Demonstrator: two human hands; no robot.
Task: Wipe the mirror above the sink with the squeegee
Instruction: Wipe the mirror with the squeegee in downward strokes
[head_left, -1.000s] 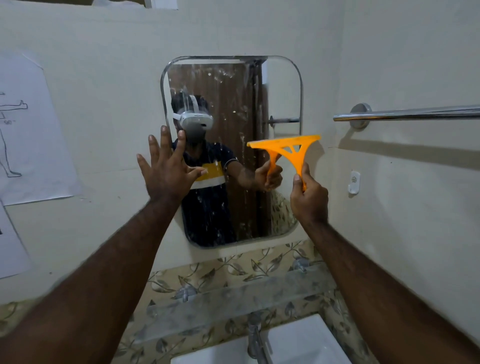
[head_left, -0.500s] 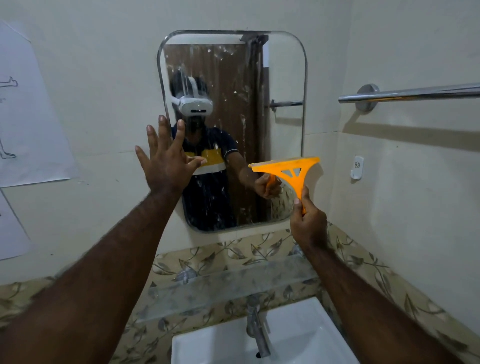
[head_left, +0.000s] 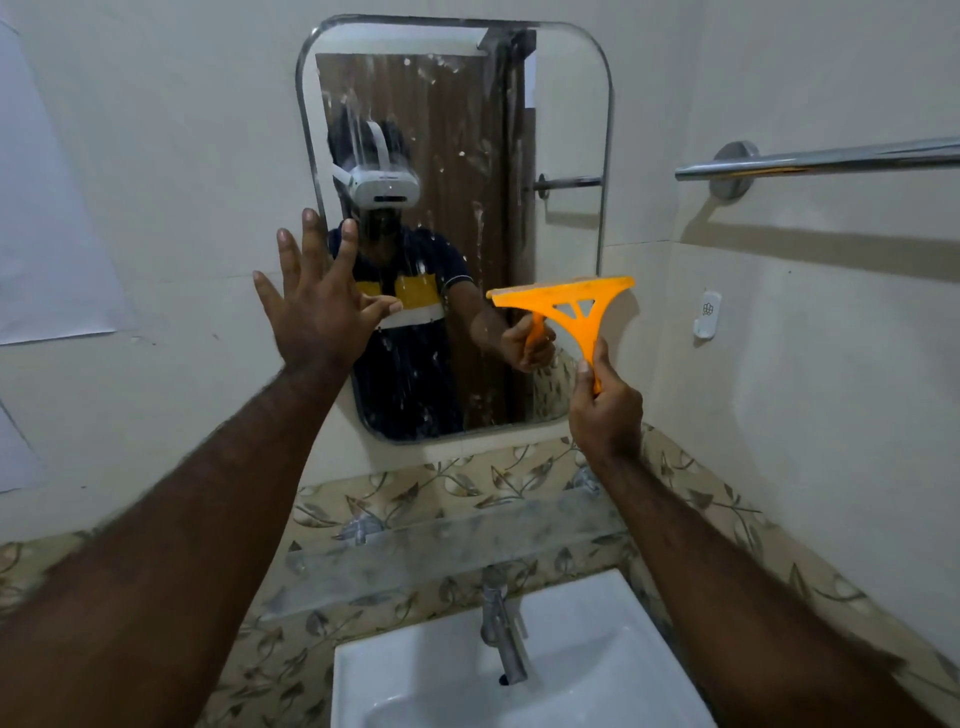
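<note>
Two bare forearms reach in from the bottom corners of the frame toward a cream wall. Mirror (head_left: 563, 104), upper centre, rounded corners, glass streaked and speckled with white drips, most of them down its middle; it reflects a person in a white headset and a dark shirt with a yellow band, plus a brown door. Sink (head_left: 613, 670), bottom centre, white, with a steel tap (head_left: 501, 631) rising at its back edge. Glass shelf (head_left: 452, 556) runs across just above the tap, in front of a strip of leaf-patterned tile. Towel bar (head_left: 831, 158), upper right, chrome, fixed to the side wall. Paper sheet (head_left: 49, 223) on the wall at the left edge. Left hand (head_left: 317, 306), centre left, open with fingers spread, palm toward the wall, overlapping the mirror's left edge; contact with glass or wall cannot be told. Right hand (head_left: 605, 410), right of centre, closed around the handle of the squeegee (head_left: 569, 304). Squeegee orange, blade edge uppermost and nearly level, lying across the mirror's lower right side; whether the blade touches the glass cannot be told. Small white hook (head_left: 707, 314) on the side wall, right of the squeegee.
</note>
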